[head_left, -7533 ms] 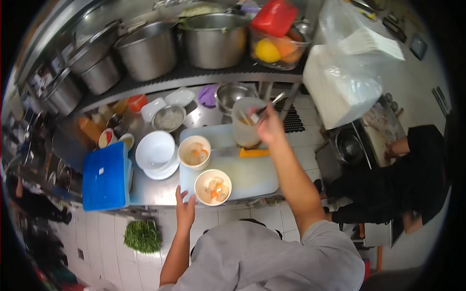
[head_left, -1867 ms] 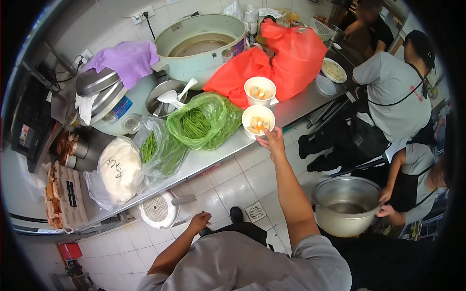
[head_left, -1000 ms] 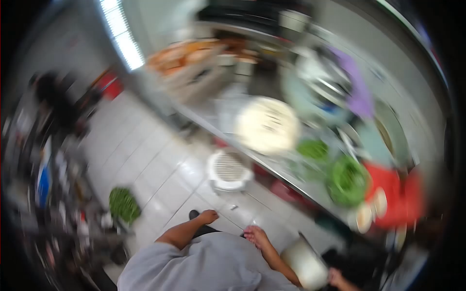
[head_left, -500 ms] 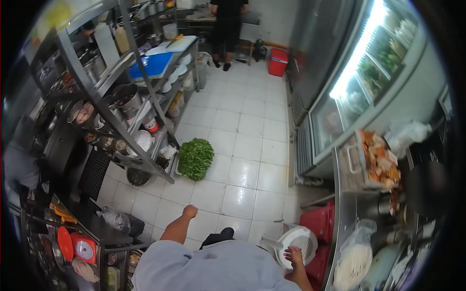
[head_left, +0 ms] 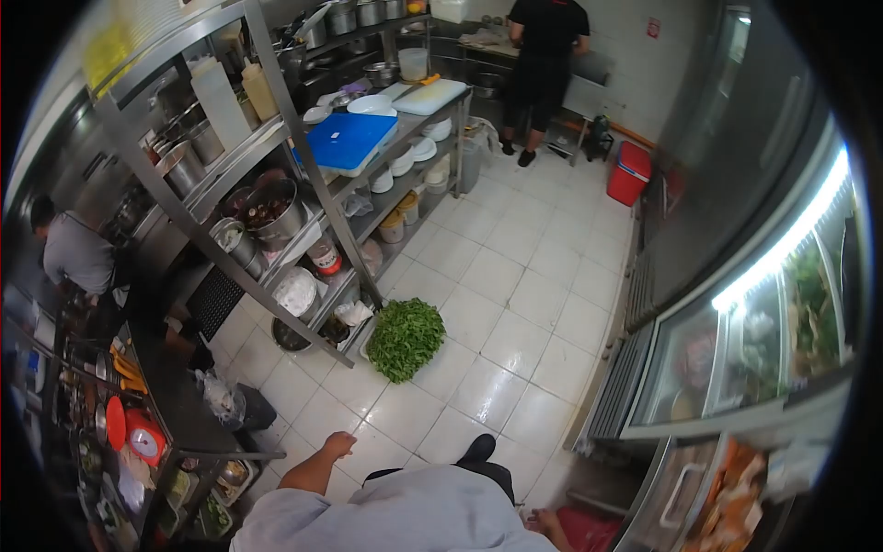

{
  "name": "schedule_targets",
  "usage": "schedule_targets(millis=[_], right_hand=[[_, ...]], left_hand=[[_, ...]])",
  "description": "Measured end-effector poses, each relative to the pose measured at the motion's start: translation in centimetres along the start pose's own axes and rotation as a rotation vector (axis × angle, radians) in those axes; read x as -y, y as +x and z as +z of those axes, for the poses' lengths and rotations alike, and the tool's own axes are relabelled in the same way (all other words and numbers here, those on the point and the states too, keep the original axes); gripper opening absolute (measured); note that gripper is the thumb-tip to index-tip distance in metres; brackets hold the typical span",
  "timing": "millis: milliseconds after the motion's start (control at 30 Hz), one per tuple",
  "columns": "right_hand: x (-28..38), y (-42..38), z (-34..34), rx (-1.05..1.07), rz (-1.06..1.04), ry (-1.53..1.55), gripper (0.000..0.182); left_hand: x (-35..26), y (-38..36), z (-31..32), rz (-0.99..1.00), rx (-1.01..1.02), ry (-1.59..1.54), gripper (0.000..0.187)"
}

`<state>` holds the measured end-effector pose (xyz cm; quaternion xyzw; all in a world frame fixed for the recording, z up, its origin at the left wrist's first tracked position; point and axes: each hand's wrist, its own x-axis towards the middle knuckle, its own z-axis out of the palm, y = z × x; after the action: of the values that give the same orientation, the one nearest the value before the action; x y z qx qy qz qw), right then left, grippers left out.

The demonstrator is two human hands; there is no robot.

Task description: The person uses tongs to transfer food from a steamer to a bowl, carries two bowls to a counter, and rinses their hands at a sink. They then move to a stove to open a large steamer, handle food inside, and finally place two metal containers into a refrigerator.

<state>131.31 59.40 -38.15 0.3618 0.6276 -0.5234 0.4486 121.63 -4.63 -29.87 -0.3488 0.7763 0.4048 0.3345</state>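
Note:
My left hand (head_left: pixel 339 444) hangs in front of my body over the white floor tiles, its fingers curled in with nothing visible in them. Close to my right side, low in the view, is my right hand (head_left: pixel 541 522), small and partly cut by my shirt, beside a red container (head_left: pixel 589 531); its fingers are too unclear to read. A leafy green bunch (head_left: pixel 406 340) lies on the floor ahead, next to the foot of the metal shelf (head_left: pixel 345 248).
A co-worker in black (head_left: pixel 543 74) stands at the back; another person (head_left: pixel 81 253) is at the left. A red bin (head_left: pixel 629 173) stands near the back wall. On the right are a lit glass-door fridge (head_left: pixel 750 340) and a counter with a food tub (head_left: pixel 727 497).
The view has turned and moved forward, so the shelf looks nearer and the fridge lies further right. My right hand is lower, and the white basket beside it has left the view.

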Motion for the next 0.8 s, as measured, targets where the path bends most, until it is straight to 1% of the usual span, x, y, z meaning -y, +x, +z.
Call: schedule_targets(millis=[67,133,167,200,233,267,300,333,367,400,467,500,533,567,600,633,700,733,767,800], right_hand=[[7.9,1.9,-4.4,0.0,-0.012,-0.062,0.041],[14.6,6.1,-8.6,-0.079,-0.162,-0.144,0.036],[19.0,7.2,-10.4,-0.144,-0.112,-0.051,0.032],[21.8,11.5,-14.0,-0.006,-0.412,-0.7,0.026],[26.5,14.2,-14.8,-0.147,-0.477,-1.197,0.03],[30.7,14.1,-14.4,-0.159,-0.417,-0.856,0.028],[36.6,10.9,-12.4,-0.177,-0.387,-0.451,0.026],[42.7,7.3,-10.2,-0.215,-0.383,-0.093,0.024],[46.5,7.1,-8.8,-0.187,-0.397,-0.117,0.024],[50.3,6.9,-7.4,-0.159,-0.412,-0.142,0.024],[55.1,8.4,-5.2,-0.092,-0.457,-0.231,0.024],[56.7,9.6,-4.2,-0.054,-0.48,-0.296,0.023],[58.1,10.4,-3.6,-0.024,-0.497,-0.362,0.023],[59.2,10.6,-3.1,-0.008,-0.495,-0.401,0.022],[60.2,10.5,-2.6,0.011,-0.461,-0.388,0.022],[60.7,9.7,-2.1,0.032,-0.42,-0.373,0.022],[61.3,9.2,-2.3,0.073,-0.362,-0.409,0.022],[61.9,8.1,-2.5,0.059,-0.324,-0.425,0.021],[61.7,8.8,-3.4,0.042,-0.267,-0.426,0.022],[61.6,8.8,-4.4,0.011,-0.202,-0.378,0.024]], left_hand=[[-0.4,-1.4,0.7,-0.124,-0.043,-0.211,0.031],[-0.7,-4.1,1.7,-0.232,-0.103,-0.365,0.026],[2.0,-3.2,3.1,-0.211,-0.056,-0.242,0.022],[4.2,-2.5,4.4,-0.185,-0.012,-0.117,0.018],[6.0,-2.2,5.6,-0.155,0.028,0.005,0.014],[-0.3,-7.2,5.5,-0.444,-0.04,-0.407,0.015],[-0.5,-6.9,6.4,-0.504,0.021,-0.429,0.019],[-0.2,-6.2,7.4,-0.427,0.061,-0.338,0.019],[-0.4,-5.8,8.3,-0.348,0.091,-0.248,0.02],[-0.6,-5.2,9.0,-0.171,0.087,-0.235,0.02],[-1.8,-1.7,9.2,-0.009,0.081,-0.23,0.021],[-2.7,0.6,9.2,-0.026,0.088,-0.24,0.022],[-4.7,2.8,8.8,-0.109,0.109,-0.252,0.023],[-8.2,3.9,7.8,-0.191,0.129,-0.263,0.025],[-11.9,5.2,5.8,-0.343,0.156,-0.27,0.03],[-10.6,10.0,5.3,-0.069,0.15,-0.117,0.04],[-16.2,18.2,1.0,-0.089,0.053,-0.071,0.034],[-19.6,21.5,-1.0,-0.118,0.006,-0.08,0.025],[-20.5,26.0,-2.9,0.234,-0.155,-0.008,0.016],[-25.7,27.6,-6.2,0.221,-0.136,0.218,0.019]])
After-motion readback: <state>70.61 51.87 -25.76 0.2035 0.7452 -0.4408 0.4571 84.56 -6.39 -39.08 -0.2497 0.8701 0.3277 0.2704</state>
